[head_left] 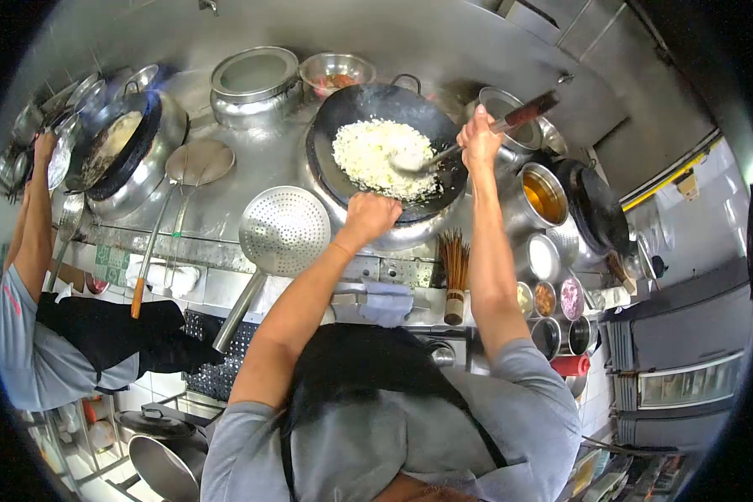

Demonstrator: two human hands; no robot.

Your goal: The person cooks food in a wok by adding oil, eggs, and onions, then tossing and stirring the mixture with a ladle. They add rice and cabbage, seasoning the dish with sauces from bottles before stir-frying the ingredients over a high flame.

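My right hand (479, 140) is wrapped round the long handle of a ladle (449, 153), whose dark grip end sticks up to the right. The ladle's bowl rests in pale fried rice (368, 151) inside a black wok (372, 102). Green flecks show among the grains. At the wok's near edge my left hand (372, 217) is closed on the wok; the exact part under the fingers is hidden. Left of this hand lies a large perforated skimmer (284, 232), its handle pointing toward me.
A co-worker's hand (46, 144) is at a second wok (113, 146) on the left. A bamboo brush (454, 272) stands near my right forearm. On the right are a pot of orange liquid (545, 199) and several ingredient tins. Behind the wok sit a lidded pot (255, 75) and a metal bowl (336, 69).
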